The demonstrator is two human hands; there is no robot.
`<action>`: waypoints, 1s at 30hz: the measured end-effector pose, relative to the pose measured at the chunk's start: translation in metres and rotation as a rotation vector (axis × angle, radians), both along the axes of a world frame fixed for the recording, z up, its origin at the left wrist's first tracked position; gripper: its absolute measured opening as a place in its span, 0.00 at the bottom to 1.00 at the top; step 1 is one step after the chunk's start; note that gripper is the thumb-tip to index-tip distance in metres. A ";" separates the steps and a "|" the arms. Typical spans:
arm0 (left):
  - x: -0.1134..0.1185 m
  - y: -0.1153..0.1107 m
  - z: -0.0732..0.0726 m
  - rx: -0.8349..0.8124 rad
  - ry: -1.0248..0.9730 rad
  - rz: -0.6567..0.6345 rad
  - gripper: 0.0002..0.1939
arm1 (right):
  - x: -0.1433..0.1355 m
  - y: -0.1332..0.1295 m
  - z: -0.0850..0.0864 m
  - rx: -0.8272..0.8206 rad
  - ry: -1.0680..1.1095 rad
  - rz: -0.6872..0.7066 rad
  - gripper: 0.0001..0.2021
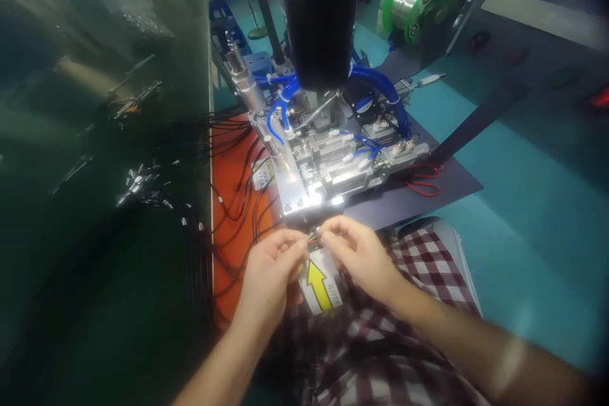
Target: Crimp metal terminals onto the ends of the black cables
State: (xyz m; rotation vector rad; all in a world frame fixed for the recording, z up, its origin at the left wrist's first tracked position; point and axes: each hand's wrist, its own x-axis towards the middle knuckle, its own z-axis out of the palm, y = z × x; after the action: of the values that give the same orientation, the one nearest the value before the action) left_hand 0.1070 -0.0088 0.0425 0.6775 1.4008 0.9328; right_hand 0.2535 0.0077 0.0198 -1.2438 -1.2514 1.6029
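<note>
My left hand (pixel 269 276) pinches the end of thin coloured wires (pixel 311 239) between thumb and forefinger. Close by on the right, my right hand (pixel 366 260) is closed in a pinch on a small part at the other end of these wires; its kind is too small to tell. Just below the fingertips lies a white label (pixel 304 295) with a yellow arrow (pixel 320 284) on it. Beyond both hands stands a metal fixture (pixel 333 171) with pneumatic cylinders and blue air tubes (pixel 397 98), its front edge brightly lit.
A black cylindrical housing (pixel 321 32) hangs over the fixture. Black cables (pixel 245 193) run across the orange surface (pixel 228 168) at left, toward a dark table (pixel 118 279) with more cables. A green-flanged solder wire spool (pixel 412 6) sits at back right. Red wire (pixel 425 187) loops beside the fixture.
</note>
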 end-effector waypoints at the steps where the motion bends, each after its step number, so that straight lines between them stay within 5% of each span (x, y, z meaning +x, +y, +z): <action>1: 0.000 0.002 -0.001 -0.001 -0.001 -0.010 0.12 | 0.001 0.001 0.000 0.035 -0.032 0.000 0.06; 17: -0.001 -0.001 -0.002 -0.026 0.181 -0.180 0.13 | 0.003 0.014 0.004 0.233 -0.146 0.082 0.05; 23: -0.003 0.000 -0.006 -0.051 0.109 -0.130 0.12 | 0.003 0.016 0.003 -0.009 -0.007 0.105 0.04; 30: -0.004 0.002 -0.004 -0.059 0.048 -0.088 0.10 | -0.001 0.006 -0.002 0.056 -0.080 0.003 0.04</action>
State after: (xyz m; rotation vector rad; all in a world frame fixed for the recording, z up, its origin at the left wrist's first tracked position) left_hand 0.1030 -0.0067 0.0386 0.7146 1.4238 0.8077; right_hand 0.2522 0.0140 0.0183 -1.2826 -1.3387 1.5227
